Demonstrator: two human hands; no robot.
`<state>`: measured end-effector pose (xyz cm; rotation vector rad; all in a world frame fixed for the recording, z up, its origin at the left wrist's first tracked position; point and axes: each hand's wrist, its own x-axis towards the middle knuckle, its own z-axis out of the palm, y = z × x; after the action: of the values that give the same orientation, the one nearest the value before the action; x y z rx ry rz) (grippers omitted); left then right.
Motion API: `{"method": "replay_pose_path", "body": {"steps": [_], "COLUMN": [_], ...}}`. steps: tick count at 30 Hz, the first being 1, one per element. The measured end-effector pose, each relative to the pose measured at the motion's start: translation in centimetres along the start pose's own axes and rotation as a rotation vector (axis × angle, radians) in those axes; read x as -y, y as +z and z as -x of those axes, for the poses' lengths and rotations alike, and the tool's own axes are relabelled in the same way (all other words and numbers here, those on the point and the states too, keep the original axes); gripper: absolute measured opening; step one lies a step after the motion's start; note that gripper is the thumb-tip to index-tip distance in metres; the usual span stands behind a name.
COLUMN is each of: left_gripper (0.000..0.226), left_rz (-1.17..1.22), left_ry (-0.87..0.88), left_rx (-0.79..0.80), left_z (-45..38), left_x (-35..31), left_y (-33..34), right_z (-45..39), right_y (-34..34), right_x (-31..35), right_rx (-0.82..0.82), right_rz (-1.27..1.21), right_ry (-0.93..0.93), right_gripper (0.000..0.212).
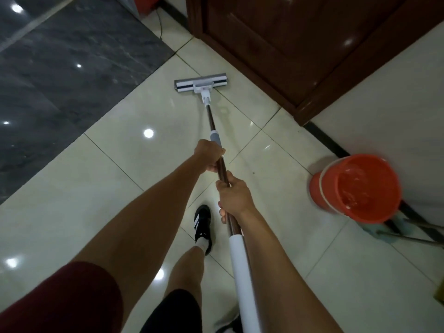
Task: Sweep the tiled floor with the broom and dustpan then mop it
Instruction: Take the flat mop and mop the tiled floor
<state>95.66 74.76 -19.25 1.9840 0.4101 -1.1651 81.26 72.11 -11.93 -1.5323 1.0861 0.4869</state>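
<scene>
A flat mop with a white and grey head (200, 83) lies on the glossy cream tiled floor (113, 188), close to the foot of a dark wooden door. Its brown pole (211, 121) runs back toward me and ends in a white grip. My left hand (209, 155) is wrapped around the pole just below a grey collar. My right hand (234, 197) grips the pole lower down, just above the white grip. Both hands are closed on the pole. A teal dustpan (382, 230) with thin metal handles rests on the floor behind the bucket at the right.
An orange bucket (360, 188) holding water stands at the right by the white wall. The brown wooden door and frame (288, 44) fill the top right. Dark grey polished tiles (60, 68) cover the left. My foot in a black shoe (203, 227) stands under the pole.
</scene>
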Motion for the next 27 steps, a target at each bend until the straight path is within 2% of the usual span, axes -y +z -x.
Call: {"method": "replay_pose_path", "body": {"steps": [6,14,20,27], "left_gripper": [0.026,0.026,0.021,0.022], "left_rz": [-0.029,-0.124,-0.107,-0.147], "left_ry": [0.005,0.015,0.041,0.051], "left_rx": [0.057,0.059,0.079,0.125], "left_z": [8.2,19.0,23.9,27.7], "left_x": [9.5,23.8,30.7,37.4], "left_y": [6.8,15.2,16.9,15.2], "right_z": [7.8,19.7,25.0,30.2], "right_y": [-1.7,-3.2,-2.1,2.3], "right_x": [-11.9,-27.6,-34.5,-38.6], "right_rx": [-0.013,-0.034,-0.052,-0.067], "right_rz": [0.066,0.139,0.248,0.224], "right_ry": [-0.041,-0.089,-0.117,-0.073], "right_gripper": [0.033,0.021,0.024,0.021]}}
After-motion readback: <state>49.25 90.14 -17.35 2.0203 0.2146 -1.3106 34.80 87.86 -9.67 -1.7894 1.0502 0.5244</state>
